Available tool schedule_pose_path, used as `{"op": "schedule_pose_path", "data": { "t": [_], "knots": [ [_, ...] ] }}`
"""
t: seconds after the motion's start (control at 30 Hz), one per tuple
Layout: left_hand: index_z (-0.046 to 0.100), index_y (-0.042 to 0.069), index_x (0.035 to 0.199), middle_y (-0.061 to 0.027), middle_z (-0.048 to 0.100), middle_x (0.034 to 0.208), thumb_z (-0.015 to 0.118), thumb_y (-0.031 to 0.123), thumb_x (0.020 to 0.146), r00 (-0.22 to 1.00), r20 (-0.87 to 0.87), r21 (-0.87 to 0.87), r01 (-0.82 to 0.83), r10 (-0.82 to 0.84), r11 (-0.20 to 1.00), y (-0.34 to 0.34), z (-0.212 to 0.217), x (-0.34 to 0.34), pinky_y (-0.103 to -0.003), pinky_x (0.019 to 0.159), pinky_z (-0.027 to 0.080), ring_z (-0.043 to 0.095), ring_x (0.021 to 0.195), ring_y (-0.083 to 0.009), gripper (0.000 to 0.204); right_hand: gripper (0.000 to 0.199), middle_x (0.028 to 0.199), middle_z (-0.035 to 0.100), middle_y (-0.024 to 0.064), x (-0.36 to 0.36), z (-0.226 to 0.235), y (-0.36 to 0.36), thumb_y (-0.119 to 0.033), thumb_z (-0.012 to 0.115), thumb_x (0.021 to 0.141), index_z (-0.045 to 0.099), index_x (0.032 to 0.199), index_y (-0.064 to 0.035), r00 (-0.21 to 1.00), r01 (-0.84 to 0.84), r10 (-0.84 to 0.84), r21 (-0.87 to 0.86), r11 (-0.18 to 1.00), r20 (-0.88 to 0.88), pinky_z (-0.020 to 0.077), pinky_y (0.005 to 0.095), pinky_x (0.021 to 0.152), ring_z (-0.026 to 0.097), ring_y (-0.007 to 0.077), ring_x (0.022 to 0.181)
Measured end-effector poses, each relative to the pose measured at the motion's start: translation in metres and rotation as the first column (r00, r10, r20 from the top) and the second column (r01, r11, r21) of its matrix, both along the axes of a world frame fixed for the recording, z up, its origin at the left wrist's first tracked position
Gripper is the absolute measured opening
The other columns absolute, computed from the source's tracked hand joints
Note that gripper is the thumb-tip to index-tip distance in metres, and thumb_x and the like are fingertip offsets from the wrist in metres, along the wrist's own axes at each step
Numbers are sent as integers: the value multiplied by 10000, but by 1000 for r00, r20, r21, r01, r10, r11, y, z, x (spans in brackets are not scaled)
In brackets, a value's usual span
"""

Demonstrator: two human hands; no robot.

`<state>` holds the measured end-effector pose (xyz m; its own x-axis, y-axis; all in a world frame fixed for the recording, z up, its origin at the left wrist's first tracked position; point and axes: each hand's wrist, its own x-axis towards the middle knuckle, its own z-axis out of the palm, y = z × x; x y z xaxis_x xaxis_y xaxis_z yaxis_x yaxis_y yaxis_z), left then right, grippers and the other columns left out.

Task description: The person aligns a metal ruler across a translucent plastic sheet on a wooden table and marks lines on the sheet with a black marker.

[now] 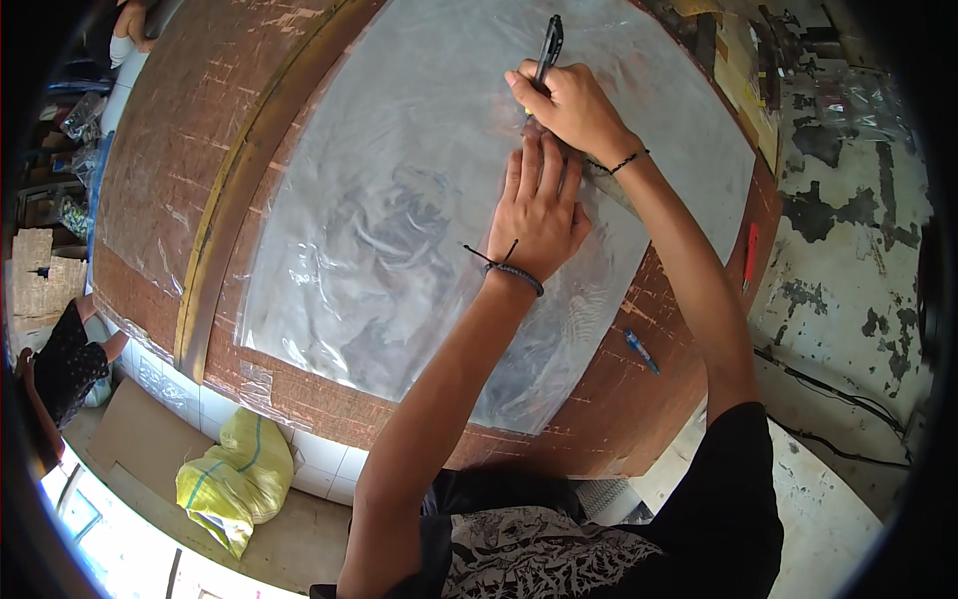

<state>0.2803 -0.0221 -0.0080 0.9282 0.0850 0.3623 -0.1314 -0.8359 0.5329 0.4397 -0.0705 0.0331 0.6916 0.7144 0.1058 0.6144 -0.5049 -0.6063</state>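
A large clear plastic sheet (339, 240) lies wrinkled over the brown wooden table. My left hand (537, 205) rests flat on it, fingers stretched forward and holding nothing. Just beyond those fingertips, my right hand (579, 105) is closed round a black pen (550, 48) with a clip. It stands nearly upright, its lower end hidden behind the fingers, where a bit of yellow shows. A flat greyish strip (617, 192) sticks out beside my left hand, beneath my right wrist; I cannot make out what it is.
A blue pen (642, 351) and a red slim tool (750, 258) lie on the table's right side. A long metal bar (215, 220) crosses the table on the left. A yellow sack (244, 474) sits on the floor. Other people are at the far left.
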Motion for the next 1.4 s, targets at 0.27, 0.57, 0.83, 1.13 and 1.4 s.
{"op": "schedule_pose_path", "data": {
  "t": [0.27, 0.57, 0.83, 1.13, 1.4],
  "knots": [
    [579, 29, 1380, -268, 481, 1466, 647, 235, 834, 1000, -7, -11, -2, 2, 1000, 0, -1, 0, -555, 1178, 384, 431, 1428, -444, 588, 309, 569, 542, 107, 2, 6, 4, -246, 608, 1043, 582, 844, -11, 999, -43, 44, -90, 995, 3, 444, 383, 524, 582, 244, 507],
    [589, 31, 1359, -259, 484, 1462, 660, 256, 835, 1000, -6, 15, -4, 4, 1000, 1, -1, -1, -542, 1180, 385, 442, 1412, -434, 574, 313, 574, 520, 98, 5, 5, 5, -236, 613, 1042, 565, 837, -4, 995, -96, 96, -86, 992, 4, 444, 377, 523, 534, 230, 495],
    [600, 32, 1345, -257, 485, 1465, 654, 267, 831, 1000, -2, 14, -25, 25, 1000, -2, -1, 0, -535, 1185, 384, 429, 1425, -429, 568, 295, 555, 502, 64, 5, 5, 5, -220, 617, 1045, 563, 841, -13, 996, -77, 75, -46, 996, -41, 454, 350, 505, 541, 159, 488],
    [595, 43, 1342, -260, 486, 1481, 682, 259, 814, 1000, 3, -53, -20, 21, 998, 1, 0, -3, -528, 1190, 382, 431, 1429, -423, 576, 328, 597, 560, 108, 2, 8, 0, -268, 612, 1041, 596, 849, -2, 998, -48, 47, -56, 997, -35, 472, 364, 557, 598, 205, 537],
    [592, 63, 1375, -261, 487, 1481, 645, 299, 851, 1000, -15, -14, 17, -17, 1000, -1, -3, -1, -558, 1195, 339, 424, 1411, -459, 577, 118, 925, 687, 103, -58, 27, -132, -104, 585, 1046, 665, 1005, -27, 959, 276, -265, 117, 954, -101, 528, 318, 785, 670, 186, 860]
  ]
}}
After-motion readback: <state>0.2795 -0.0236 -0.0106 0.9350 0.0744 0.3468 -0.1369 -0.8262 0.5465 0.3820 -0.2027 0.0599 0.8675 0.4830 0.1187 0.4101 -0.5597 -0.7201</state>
